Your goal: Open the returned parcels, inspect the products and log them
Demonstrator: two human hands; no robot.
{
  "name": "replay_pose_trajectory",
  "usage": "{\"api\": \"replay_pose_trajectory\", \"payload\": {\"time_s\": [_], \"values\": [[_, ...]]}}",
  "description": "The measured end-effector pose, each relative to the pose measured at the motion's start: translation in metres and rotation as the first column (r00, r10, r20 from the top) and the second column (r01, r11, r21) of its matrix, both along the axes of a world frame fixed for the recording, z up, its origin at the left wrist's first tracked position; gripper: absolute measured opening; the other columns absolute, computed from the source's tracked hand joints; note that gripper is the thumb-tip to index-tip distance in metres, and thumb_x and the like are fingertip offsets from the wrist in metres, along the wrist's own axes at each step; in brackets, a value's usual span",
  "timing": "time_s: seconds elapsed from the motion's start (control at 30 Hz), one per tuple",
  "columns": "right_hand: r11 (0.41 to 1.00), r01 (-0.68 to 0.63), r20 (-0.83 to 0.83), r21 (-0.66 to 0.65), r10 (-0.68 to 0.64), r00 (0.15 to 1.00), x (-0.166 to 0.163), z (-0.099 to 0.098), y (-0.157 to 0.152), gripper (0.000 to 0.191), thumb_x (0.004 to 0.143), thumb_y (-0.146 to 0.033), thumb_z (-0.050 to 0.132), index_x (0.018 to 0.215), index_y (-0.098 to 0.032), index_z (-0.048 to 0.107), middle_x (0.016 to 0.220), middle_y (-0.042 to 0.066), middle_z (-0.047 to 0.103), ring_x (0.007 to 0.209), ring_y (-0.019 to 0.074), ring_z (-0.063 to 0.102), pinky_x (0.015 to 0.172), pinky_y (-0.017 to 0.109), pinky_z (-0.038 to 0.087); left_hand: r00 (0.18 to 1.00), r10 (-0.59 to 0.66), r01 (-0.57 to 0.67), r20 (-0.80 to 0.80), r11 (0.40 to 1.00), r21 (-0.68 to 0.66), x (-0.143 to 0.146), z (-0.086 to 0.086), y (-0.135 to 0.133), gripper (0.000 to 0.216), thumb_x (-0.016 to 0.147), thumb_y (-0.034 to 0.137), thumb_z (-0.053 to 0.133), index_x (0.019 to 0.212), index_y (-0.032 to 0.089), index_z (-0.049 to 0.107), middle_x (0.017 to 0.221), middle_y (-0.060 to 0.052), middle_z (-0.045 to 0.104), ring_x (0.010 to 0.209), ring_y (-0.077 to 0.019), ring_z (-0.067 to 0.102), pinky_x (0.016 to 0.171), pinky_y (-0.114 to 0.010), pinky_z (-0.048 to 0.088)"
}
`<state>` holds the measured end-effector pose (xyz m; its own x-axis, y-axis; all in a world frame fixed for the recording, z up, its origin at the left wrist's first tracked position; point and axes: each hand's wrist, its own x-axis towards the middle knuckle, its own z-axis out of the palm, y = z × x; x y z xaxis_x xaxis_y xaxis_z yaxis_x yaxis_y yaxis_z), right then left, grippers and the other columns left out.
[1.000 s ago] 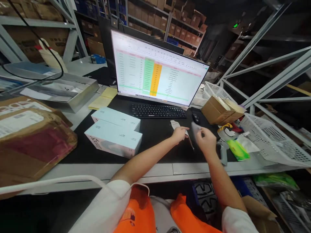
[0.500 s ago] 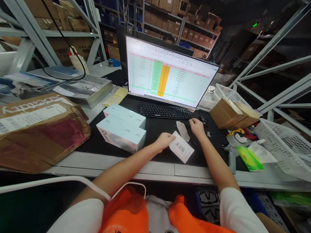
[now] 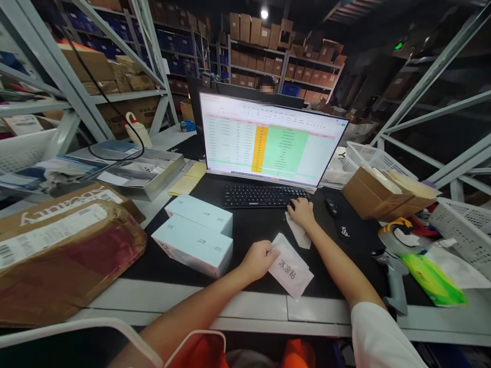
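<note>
While left hand (image 3: 258,261) pinches packets (image 3: 290,269) beside boxes (image 3: 195,243), empty half-curled right hand (image 3: 302,212) overlaps keyboard (image 3: 257,198); paper (image 3: 299,235) intervenes.

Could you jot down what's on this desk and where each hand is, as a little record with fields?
left hand: holding a white packet with dark printing
right hand: at the right end of the keyboard
screen: table with orange and green columns
boxes: two, pale blue, left of the packet
mouse: black, right of the keyboard

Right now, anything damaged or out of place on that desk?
Yes: the cardboard parcel at far left looks crumpled, with a dark red patch on its side. Can't tell whether it's a stain.
</note>
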<state>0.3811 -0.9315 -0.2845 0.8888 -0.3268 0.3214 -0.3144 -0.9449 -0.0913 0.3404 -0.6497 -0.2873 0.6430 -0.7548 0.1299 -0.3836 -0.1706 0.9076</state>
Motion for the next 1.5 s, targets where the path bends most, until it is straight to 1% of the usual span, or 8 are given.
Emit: {"api": "replay_pose_trajectory", "payload": {"time_s": [0.27,0.47,0.67,0.83,1.17,1.33,1.4,1.5], "values": [[0.999,-0.011,-0.010,0.040,0.011,1.000,-0.010,-0.002,-0.008,0.045,0.104,-0.037,0.046,0.140,-0.016,0.064,0.137,0.017,0.063,0.129,0.0306,0.052,0.104,0.045,0.037,0.999,-0.026,0.023,0.035,0.996,0.089,-0.002,0.007,0.004,0.042,0.095,0.043,0.048,0.062,0.018,0.057,0.075,-0.003,0.051,0.073,-0.0175,0.052,0.070,-0.030,0.036],[0.998,-0.013,0.002,0.061,0.013,1.000,-0.012,-0.003,-0.012,0.039,0.101,-0.035,0.051,0.130,-0.018,0.070,0.134,0.014,0.066,0.129,0.0288,0.052,0.106,0.046,0.036,0.997,-0.044,0.035,0.060,0.991,0.131,-0.001,0.009,0.005,0.043,0.095,0.045,0.046,0.064,0.018,0.058,0.075,-0.003,0.051,0.073,-0.0180,0.053,0.070,-0.031,0.036],[0.992,0.089,0.051,0.086,-0.094,0.994,-0.010,-0.011,-0.019,0.046,0.101,-0.037,0.048,0.135,-0.013,0.066,0.145,0.020,0.058,0.136,0.0348,0.044,0.106,0.050,0.037,0.996,-0.049,0.037,0.071,0.986,0.160,0.000,0.007,0.006,0.040,0.096,0.042,0.048,0.064,0.018,0.057,0.076,-0.003,0.051,0.073,-0.0177,0.053,0.070,-0.031,0.036],[0.987,0.100,0.066,0.128,-0.110,0.992,-0.008,-0.015,-0.026,0.050,0.099,-0.040,0.049,0.140,-0.013,0.062,0.147,0.019,0.058,0.136,0.0366,0.043,0.106,0.053,0.036,0.994,-0.057,0.039,0.090,0.981,0.188,-0.001,0.008,0.007,0.039,0.096,0.038,0.049,0.064,0.018,0.057,0.076,-0.002,0.051,0.073,-0.0172,0.052,0.069,-0.031,0.035],[0.994,0.040,0.099,0.106,-0.051,0.994,-0.015,0.013,-0.016,0.041,0.101,-0.031,0.046,0.131,-0.014,0.069,0.124,0.016,0.072,0.129,0.0329,0.053,0.104,0.047,0.034,0.988,-0.066,0.038,0.137,0.979,0.200,-0.002,0.006,0.007,0.037,0.099,0.035,0.051,0.068,0.018,0.062,0.076,-0.002,0.051,0.073,-0.0166,0.053,0.069,-0.030,0.036],[0.995,0.016,-0.013,0.103,-0.015,1.000,0.000,0.027,-0.015,0.031,0.099,-0.035,0.054,0.103,-0.019,0.079,0.108,0.012,0.075,0.109,0.0311,0.062,0.094,0.041,0.043,0.984,-0.081,0.046,0.157,0.976,0.213,-0.003,0.008,0.007,0.035,0.099,0.032,0.053,0.068,0.017,0.062,0.077,-0.002,0.052,0.074,-0.0163,0.053,0.069,-0.029,0.035],[0.995,-0.009,-0.048,0.095,0.013,0.999,0.017,0.024,-0.007,0.030,0.098,-0.037,0.057,0.108,-0.018,0.079,0.116,0.013,0.073,0.114,0.0316,0.060,0.098,0.041,0.043,0.981,-0.092,0.055,0.171,0.976,0.209,-0.005,0.009,0.008,0.035,0.099,0.031,0.053,0.070,0.017,0.063,0.078,-0.002,0.052,0.074,-0.0162,0.053,0.070,-0.029,0.035],[0.998,-0.016,-0.041,0.068,0.018,0.999,0.043,0.012,0.009,0.045,0.101,-0.041,0.054,0.133,-0.013,0.068,0.146,0.018,0.058,0.135,0.0348,0.047,0.110,0.045,0.038,0.977,-0.099,0.058,0.187,0.976,0.211,-0.006,0.010,0.009,0.034,0.100,0.031,0.053,0.071,0.017,0.064,0.079,-0.003,0.053,0.076,-0.0164,0.054,0.071,-0.029,0.036]]}}
